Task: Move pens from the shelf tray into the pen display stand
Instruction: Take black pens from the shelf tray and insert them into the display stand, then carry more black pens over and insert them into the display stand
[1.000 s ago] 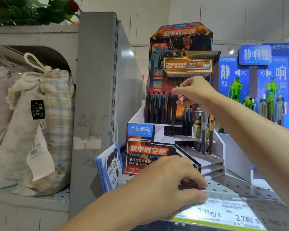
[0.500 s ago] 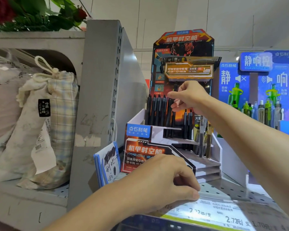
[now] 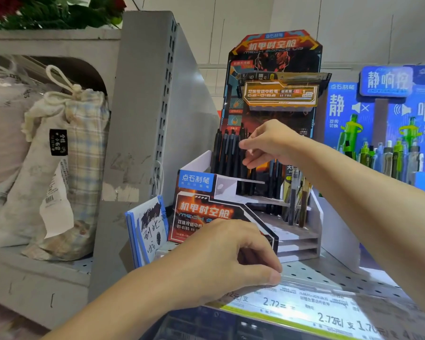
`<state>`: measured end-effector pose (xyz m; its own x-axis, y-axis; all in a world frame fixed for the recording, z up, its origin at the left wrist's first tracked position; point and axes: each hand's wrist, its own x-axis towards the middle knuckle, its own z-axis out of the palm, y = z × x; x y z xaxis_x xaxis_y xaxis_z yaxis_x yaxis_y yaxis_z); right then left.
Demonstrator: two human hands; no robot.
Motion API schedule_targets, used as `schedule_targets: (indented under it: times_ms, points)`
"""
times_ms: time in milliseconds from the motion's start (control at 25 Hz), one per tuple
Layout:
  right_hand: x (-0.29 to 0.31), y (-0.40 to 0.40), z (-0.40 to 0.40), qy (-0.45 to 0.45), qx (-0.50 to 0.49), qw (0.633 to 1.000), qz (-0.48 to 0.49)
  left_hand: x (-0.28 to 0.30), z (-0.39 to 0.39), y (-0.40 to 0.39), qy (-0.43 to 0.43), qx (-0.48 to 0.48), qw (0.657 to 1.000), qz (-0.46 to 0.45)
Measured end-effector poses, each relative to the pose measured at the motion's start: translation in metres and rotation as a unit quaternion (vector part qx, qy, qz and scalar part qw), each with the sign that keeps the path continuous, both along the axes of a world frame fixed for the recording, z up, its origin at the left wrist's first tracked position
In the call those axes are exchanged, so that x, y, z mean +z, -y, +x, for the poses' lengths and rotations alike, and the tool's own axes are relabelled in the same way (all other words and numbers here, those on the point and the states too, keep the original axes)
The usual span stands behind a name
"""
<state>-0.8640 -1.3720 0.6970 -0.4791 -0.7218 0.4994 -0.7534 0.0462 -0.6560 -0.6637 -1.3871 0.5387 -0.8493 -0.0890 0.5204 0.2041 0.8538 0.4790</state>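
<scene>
Two hands are working at this shelf. Far left, a checked drawstring bag [image 3: 69, 168] is leaning against the grey shelf upright [image 3: 142, 119], and a small blue-edged notepad [image 3: 147, 229] is standing just beside the pen display stand [image 3: 201, 209]. My left hand [image 3: 214, 261] is resting low in front of the stand, on the perforated shelf edge above the price strip [image 3: 292, 307]; its fingers are curling with the thumb tip pressing down, and what looks like a dark pen may be sitting under them, though I cannot tell for sure. My right hand [image 3: 270, 143] is reaching across to the stand's upper tier, its fingertips pinching the top of one black pen [image 3: 242, 153] standing among the row of black pens [image 3: 225, 153]. Further right, a blue display [image 3: 378, 106] is holding green and grey pens.
</scene>
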Motion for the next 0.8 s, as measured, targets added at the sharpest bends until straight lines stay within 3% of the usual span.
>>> schedule_targets:
  times_ms: [520,800]
  points:
    - [-0.012,0.001,0.020,-0.038,-0.132,0.986,0.097,-0.003,-0.005,0.004,-0.029,0.002,0.999,-0.043]
    - [-0.031,-0.042,0.028,-0.142,-0.168,0.974,-0.062,0.004,-0.012,-0.008,-0.088,0.019,0.995,-0.035]
